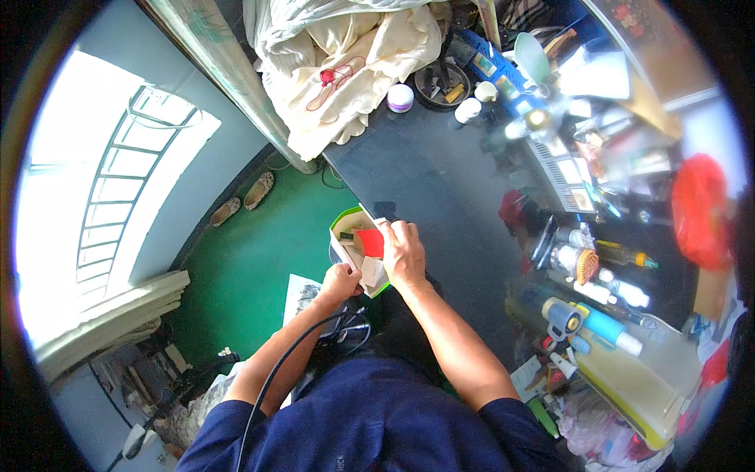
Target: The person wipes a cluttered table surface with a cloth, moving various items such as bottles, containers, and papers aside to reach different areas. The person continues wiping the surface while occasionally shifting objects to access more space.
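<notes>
A small open box [355, 258] with a green rim is held between my two hands at the left edge of the dark tabletop [454, 194]. My left hand [340, 283] pinches its near left wall. On the opposite side, my right hand [403, 251] grips the rim, fingers curled over it. Inside lie a red card or paper [370, 243], a white piece [371, 271] and a few small items too unclear to name. The box's lower part is hidden from this angle.
Cream bedding [348, 65] lies beyond the table. A lidded white jar [400, 98] stands near a round dark tray [442, 82]. Bottles, a hairbrush [587, 266] and a red bag [701, 211] crowd the right side. Shoes [259, 191] rest on the green floor [253, 259].
</notes>
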Available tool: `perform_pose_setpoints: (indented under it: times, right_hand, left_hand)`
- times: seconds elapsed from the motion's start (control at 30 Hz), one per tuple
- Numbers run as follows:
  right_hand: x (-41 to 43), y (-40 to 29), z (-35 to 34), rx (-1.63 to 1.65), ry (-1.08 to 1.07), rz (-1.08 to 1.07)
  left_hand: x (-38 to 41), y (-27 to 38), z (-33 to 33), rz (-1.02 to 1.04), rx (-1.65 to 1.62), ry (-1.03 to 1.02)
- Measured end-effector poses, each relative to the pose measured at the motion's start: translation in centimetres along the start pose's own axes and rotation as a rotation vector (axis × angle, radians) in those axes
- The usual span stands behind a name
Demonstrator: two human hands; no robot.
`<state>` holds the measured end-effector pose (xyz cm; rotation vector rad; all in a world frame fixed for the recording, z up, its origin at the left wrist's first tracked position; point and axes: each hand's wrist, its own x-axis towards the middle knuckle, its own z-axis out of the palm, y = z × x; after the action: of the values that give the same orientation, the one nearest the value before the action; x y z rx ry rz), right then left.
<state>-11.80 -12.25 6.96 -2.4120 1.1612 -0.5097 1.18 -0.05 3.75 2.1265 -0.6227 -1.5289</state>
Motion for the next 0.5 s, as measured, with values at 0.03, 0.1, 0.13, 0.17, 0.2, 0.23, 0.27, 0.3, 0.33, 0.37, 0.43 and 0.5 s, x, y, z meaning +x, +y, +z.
perform_pose_setpoints:
  times: [0.03, 0.1, 0.13, 0.17, 0.2, 0.23, 0.27, 0.3, 0.33, 0.37, 0.43, 0.5]
  right_hand:
    - [0.3, -0.7, 0.3, 0.027, -0.016, -0.013]
    - [0.2, -1.9, 0.5, 0.164, 0.003, -0.082]
    - [0.5, -1.7, 0.1, 0.143, -0.016, -0.092]
    - [0.6, -1.8, -0.2, 0.158, 0.109, -0.039]
    - [0.7, -0.7, -0.4, 0.167, 0.177, 0.038]
    - [0.5, 1.0, -0.4, 0.183, 0.249, 0.117]
    - [0.3, 2.5, -0.6, 0.555, 0.209, 0.463]
    - [0.3, 3.6, -1.0, 0.929, 0.159, 0.809]
    - [1.0, 4.1, -2.3, 1.165, 0.126, 0.880]
    - [1.4, 4.7, -3.1, 1.496, 0.048, 0.719]
    - [2.2, 4.4, -4.0, 1.399, 0.122, 0.811]
    - [2.9, 4.4, -4.3, 1.524, 0.146, 0.771]
  left_hand:
    - [0.3, -0.4, -0.6, 0.004, -0.004, -0.019]
    - [1.2, -1.1, -1.5, 0.016, -0.022, -0.060]
    - [1.9, -1.2, -2.2, 0.046, 0.038, -0.077]
    - [2.5, -1.4, -2.9, 0.076, 0.087, -0.100]
    - [2.7, -0.9, -3.7, 0.110, 0.131, -0.124]
    - [3.0, -0.7, -4.5, 0.141, 0.180, -0.143]
    - [3.7, -1.1, -5.0, 0.141, 0.184, -0.173]
    - [4.4, -2.3, -5.3, 0.074, 0.043, -0.186]
    - [5.1, -3.0, -6.1, 0.125, 0.114, -0.182]
    - [5.7, -3.5, -6.6, 0.175, 0.184, -0.175]
    - [5.5, -1.4, -8.0, 0.119, 0.119, -0.225]
    - [5.7, -0.7, -9.2, 0.100, 0.141, -0.240]
